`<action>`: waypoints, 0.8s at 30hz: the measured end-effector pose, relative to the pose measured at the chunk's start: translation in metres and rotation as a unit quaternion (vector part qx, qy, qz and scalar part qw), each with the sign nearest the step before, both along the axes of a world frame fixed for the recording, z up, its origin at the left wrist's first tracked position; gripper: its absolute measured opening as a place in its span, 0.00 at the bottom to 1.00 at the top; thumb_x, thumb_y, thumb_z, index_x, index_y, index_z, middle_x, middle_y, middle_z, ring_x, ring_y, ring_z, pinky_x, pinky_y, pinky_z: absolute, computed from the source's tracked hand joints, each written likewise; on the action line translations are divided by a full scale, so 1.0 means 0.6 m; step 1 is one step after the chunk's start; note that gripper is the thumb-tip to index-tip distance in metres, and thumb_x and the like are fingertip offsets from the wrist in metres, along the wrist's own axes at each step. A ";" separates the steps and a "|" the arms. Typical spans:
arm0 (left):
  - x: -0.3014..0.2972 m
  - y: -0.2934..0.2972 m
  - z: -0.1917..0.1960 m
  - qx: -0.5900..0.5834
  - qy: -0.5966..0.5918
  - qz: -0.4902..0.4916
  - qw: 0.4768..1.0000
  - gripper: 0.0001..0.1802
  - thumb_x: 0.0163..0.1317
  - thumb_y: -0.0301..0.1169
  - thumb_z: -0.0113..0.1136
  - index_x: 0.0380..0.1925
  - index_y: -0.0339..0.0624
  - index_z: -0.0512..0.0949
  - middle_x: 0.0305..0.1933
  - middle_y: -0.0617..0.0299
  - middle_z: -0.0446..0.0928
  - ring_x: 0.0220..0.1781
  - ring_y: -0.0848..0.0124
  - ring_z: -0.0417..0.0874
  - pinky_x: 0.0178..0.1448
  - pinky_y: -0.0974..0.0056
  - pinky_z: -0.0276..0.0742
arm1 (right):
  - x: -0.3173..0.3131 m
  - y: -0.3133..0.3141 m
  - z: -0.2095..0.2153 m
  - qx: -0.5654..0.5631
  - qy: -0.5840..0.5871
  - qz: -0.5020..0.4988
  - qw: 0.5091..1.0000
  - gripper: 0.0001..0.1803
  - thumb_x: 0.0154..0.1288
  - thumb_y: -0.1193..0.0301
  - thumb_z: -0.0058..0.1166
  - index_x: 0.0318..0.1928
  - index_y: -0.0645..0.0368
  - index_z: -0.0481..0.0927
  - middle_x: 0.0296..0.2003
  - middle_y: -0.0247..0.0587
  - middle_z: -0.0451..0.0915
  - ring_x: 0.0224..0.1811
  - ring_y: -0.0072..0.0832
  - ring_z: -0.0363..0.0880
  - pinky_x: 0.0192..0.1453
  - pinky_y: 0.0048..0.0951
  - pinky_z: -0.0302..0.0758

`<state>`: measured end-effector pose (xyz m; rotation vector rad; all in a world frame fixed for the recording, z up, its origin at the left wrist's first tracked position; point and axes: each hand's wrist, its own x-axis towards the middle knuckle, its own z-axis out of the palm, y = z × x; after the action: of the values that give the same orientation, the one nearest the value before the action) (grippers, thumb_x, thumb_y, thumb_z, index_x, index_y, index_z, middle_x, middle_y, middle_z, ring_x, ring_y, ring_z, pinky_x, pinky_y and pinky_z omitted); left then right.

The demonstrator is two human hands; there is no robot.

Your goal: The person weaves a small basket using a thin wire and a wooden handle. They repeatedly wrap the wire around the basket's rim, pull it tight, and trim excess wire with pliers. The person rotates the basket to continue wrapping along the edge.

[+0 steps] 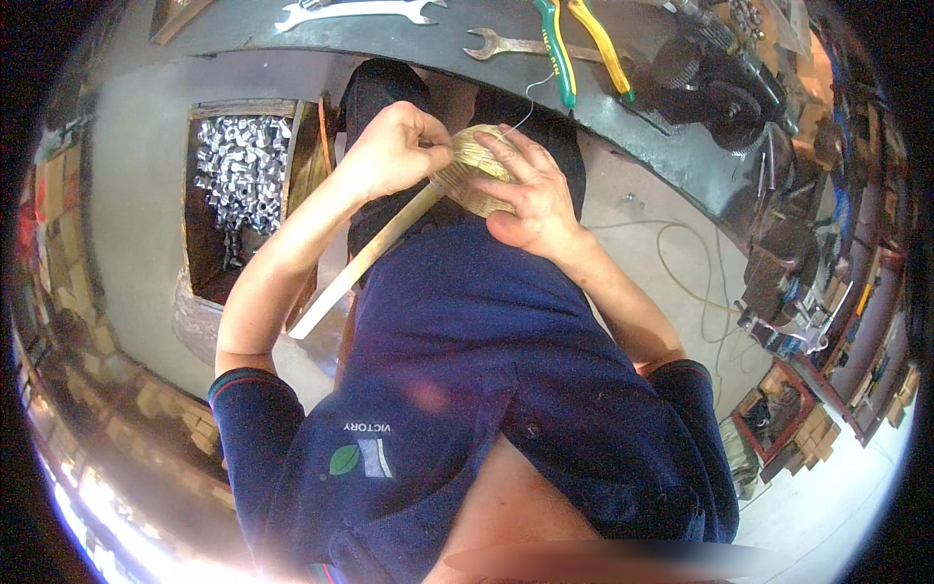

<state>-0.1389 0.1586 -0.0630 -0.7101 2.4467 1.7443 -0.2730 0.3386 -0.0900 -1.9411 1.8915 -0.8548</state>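
Observation:
My left hand [394, 148] is closed around the top of a pale wooden handle [362, 265] where it meets a bundle of straw-coloured bristles [474, 156]. My right hand [530, 190] wraps over the bristle bundle from the right, fingers spread across it. A thin wire [530, 102] runs up from the bundle toward the workbench. The handle slants down to the lower left, across my dark blue shirt. Both hands are held close together in front of my lap.
A dark workbench [681, 156] curves across the top, carrying two spanners [355, 12], green and yellow handled pliers [579, 49] and black machine parts [720, 83]. A wooden crate [302, 165] of shiny metal pieces [238, 165] stands on the floor at left. A cord [691, 277] lies on the floor at right.

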 end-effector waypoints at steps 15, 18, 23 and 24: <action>-0.023 -0.011 0.020 -0.082 -0.063 -0.112 0.988 0.10 0.42 0.30 0.57 0.18 0.33 0.79 0.19 0.44 0.75 0.20 0.60 0.78 0.29 0.59 0.73 | 0.011 0.001 -0.011 -0.022 0.058 -0.004 0.998 0.26 0.33 0.67 0.60 0.43 0.47 0.82 0.58 0.42 0.70 0.61 0.46 0.66 0.61 0.44 0.67; -0.027 -0.016 0.007 -0.078 -0.051 -0.098 0.991 0.10 0.40 0.31 0.58 0.14 0.33 0.77 0.16 0.44 0.74 0.17 0.61 0.75 0.27 0.59 0.72 | 0.012 -0.008 -0.023 0.008 -0.176 -0.020 0.984 0.24 0.35 0.64 0.57 0.41 0.50 0.81 0.54 0.43 0.71 0.60 0.46 0.66 0.61 0.46 0.67; -0.048 -0.025 0.011 0.120 -0.122 -0.027 0.985 0.06 0.38 0.25 0.56 0.11 0.32 0.77 0.11 0.60 0.73 0.14 0.74 0.69 0.20 0.67 0.63 | -0.001 -0.004 0.002 -0.026 0.053 0.020 0.998 0.24 0.34 0.66 0.58 0.41 0.47 0.82 0.59 0.44 0.65 0.63 0.49 0.60 0.62 0.52 0.63; -0.053 -0.025 0.014 0.131 -0.151 -0.024 0.979 0.06 0.37 0.25 0.56 0.10 0.32 0.77 0.11 0.62 0.71 0.13 0.75 0.67 0.18 0.68 0.60 | 0.002 -0.002 0.004 -0.021 0.044 0.018 0.999 0.25 0.34 0.66 0.58 0.41 0.47 0.82 0.59 0.44 0.65 0.63 0.49 0.60 0.62 0.52 0.63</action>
<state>-0.1707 0.1436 -0.0545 -0.8103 1.9761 1.7483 -0.2719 0.3377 -0.0874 -2.0646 1.8947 -0.8180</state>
